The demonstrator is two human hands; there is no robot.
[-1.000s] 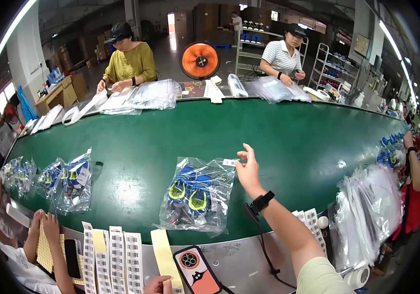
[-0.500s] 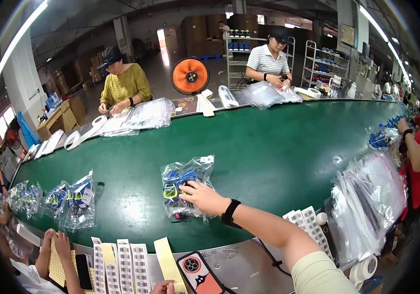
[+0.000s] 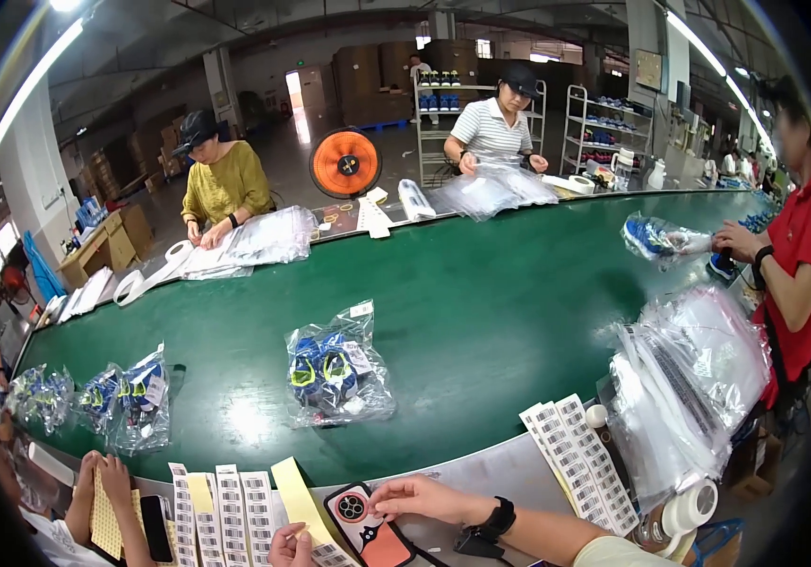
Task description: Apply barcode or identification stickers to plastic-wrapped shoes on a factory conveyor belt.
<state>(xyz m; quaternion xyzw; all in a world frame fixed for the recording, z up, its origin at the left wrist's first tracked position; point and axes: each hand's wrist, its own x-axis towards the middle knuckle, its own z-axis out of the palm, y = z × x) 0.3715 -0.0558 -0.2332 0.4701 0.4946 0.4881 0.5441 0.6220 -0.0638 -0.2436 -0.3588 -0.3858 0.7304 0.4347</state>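
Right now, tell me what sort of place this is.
Most likely a shoe factory's packing line: bagged shoes lie on a long green work surface, barcode label strips line its near side, and a rack behind holds more shoes.

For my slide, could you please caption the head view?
Right hand by a phone, left hand at a yellow strip, bagged blue shoes on green surface.

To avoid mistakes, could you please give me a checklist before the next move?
1. Clear plastic bag of blue-and-lime shoes on the green work surface: ok.
2. Rectangular white label visible at the bag: ok.
3. Left hand at the long yellow paper strip: ok.
4. Right hand clear of the orange-and-white phone: not ok, fingers overlap it in view.
5. Right-hand grip empty: cannot tell.
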